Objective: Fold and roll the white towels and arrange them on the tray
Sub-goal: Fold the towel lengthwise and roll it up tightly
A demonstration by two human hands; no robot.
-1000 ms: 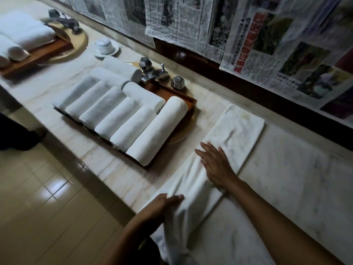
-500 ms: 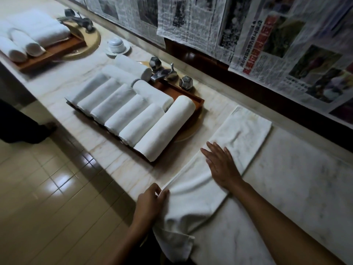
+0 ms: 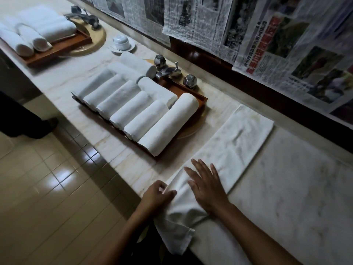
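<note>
One folded towel (image 3: 238,150) lies unrolled on the surface (image 3: 286,188); the right hand (image 3: 206,188) presses it, fingers straight, while the left hand (image 3: 156,196) pinches its edge. Next, probably: gather the hanging end and roll.

right hand (image 3: 206,185) slid nearer along towel (image 3: 238,142); left hand (image 3: 157,196) raised to counter (image 3: 141,167) edge, beside it

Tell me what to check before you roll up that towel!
1. The towel is folded into a long strip on the counter: ok.
2. Near end lying on the counter: not ok, it hangs bunched over the edge.
3. Right hand flat on the towel: ok.
4. Left hand pinching the towel's near edge: ok.
5. Free room on the tray beside the rolled towels: cannot tell.
</note>
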